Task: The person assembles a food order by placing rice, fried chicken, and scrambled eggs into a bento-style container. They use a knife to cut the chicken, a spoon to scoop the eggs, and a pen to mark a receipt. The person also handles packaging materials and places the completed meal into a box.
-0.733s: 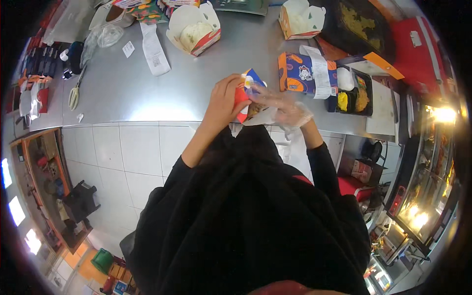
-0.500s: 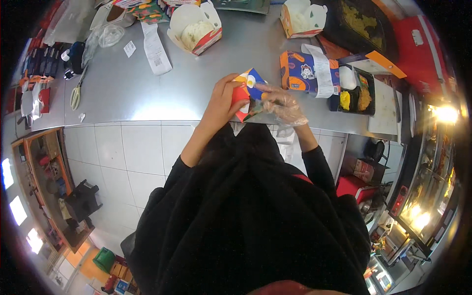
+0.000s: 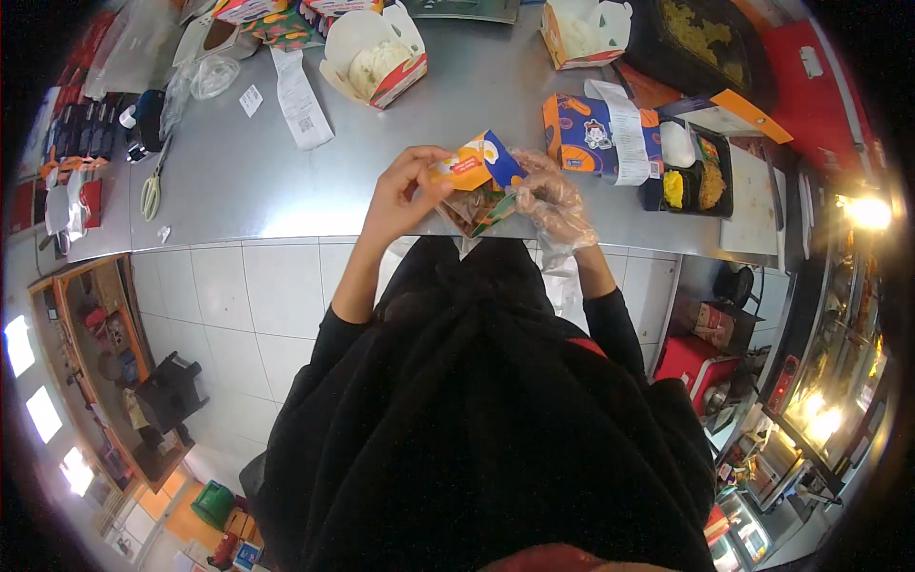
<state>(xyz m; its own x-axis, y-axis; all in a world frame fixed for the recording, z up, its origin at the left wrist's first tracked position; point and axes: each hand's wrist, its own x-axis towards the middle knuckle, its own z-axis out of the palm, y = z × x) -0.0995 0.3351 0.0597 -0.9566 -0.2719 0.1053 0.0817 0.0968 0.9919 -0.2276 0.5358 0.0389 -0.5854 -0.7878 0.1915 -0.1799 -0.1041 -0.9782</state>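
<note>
Near the table's front edge, a small cardboard food box (image 3: 505, 172) is between my two hands. Its upper panels show orange-yellow and blue with an egg picture; below them a brownish part and a green patterned edge are visible. My left hand (image 3: 405, 194), bare, is closed with thumb and fingers pinching the orange panel at its left. My right hand (image 3: 555, 202) wears a clear plastic glove and grips the box's right side, its fingertips partly hidden. Just beyond my right hand lies a closed blue and orange meal box (image 3: 577, 133) with a paper receipt strip (image 3: 626, 143) across it.
Two open cartons of rice, one (image 3: 405, 81) at centre back and one (image 3: 572, 59) farther right, stand on the steel table (image 3: 238, 172). A black tray (image 3: 705, 191) of food is at the right, beside a white board (image 3: 751, 205). Scissors (image 3: 151, 191) and a long receipt (image 3: 303, 105) lie left.
The small box has turned and spread, so its orange panel and brownish part now show where red showed before. My left hand has shifted left; my right hand keeps its hold.
</note>
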